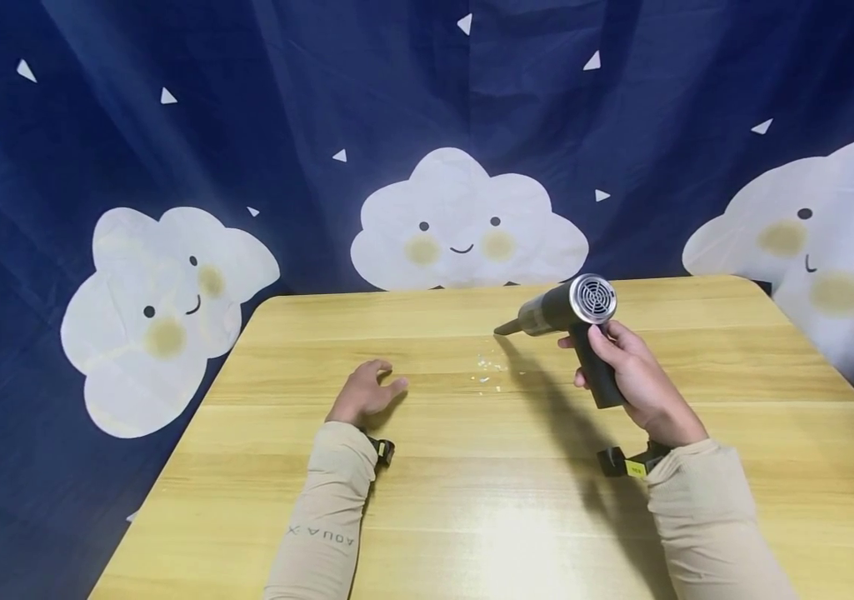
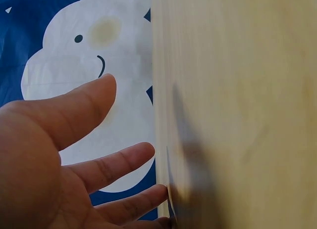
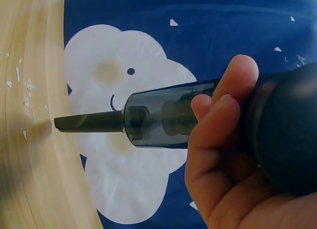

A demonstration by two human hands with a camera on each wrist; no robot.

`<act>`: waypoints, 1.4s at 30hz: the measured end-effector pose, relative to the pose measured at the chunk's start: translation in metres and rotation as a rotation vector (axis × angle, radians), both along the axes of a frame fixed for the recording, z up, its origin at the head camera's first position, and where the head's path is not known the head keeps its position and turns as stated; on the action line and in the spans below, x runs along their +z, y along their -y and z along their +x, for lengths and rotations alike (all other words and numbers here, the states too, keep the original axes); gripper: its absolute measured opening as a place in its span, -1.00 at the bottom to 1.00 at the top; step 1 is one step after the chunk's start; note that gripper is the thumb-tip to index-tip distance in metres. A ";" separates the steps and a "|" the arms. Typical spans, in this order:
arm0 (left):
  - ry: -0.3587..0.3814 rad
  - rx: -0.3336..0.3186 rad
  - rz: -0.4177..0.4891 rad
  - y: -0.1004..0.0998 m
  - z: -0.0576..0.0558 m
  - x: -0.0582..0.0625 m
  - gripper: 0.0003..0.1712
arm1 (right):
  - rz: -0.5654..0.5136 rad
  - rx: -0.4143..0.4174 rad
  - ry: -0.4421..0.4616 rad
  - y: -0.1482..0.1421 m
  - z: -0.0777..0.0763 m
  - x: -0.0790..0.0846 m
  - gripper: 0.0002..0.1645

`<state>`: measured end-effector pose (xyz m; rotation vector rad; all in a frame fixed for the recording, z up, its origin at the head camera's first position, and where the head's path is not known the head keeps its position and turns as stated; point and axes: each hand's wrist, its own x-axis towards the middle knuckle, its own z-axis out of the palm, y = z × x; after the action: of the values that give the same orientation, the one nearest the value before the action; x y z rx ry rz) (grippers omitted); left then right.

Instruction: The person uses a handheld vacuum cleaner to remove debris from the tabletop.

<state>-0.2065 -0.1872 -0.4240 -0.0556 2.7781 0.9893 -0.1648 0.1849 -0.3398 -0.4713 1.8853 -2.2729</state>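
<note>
My right hand [image 1: 647, 383] grips the black handle of a handheld vacuum cleaner [image 1: 556, 308], its silver round vent facing back toward me. In the right wrist view, fingers [image 3: 213, 135] wrap round the grip behind the smoky see-through dust cup [image 3: 158, 115]. The narrow dark nozzle [image 3: 89, 122] points down at the tabletop, its tip close to small pale scraps [image 1: 488, 364]; whether it touches the wood I cannot tell. To the left of the scraps, my left hand [image 1: 367, 393] holds nothing, its fingers spread and loosely bent over the table.
The light wooden table [image 1: 427, 483] has rounded far corners. Behind it hangs a dark blue curtain [image 1: 307, 83] printed with white smiling clouds and small triangles. A long shadow of the vacuum and right arm falls across the wood.
</note>
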 end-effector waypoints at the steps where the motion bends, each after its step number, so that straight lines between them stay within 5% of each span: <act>1: 0.000 0.001 0.000 0.000 0.000 0.000 -0.33 | 0.003 -0.001 0.000 0.000 0.000 0.000 -0.71; 42: -0.025 -0.017 -0.040 0.000 -0.001 -0.002 -0.35 | 0.005 0.014 -0.003 0.005 0.001 -0.003 -0.67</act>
<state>-0.2071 -0.1871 -0.4257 -0.0254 2.8163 0.9360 -0.1643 0.1802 -0.3429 -0.4851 1.8826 -2.2598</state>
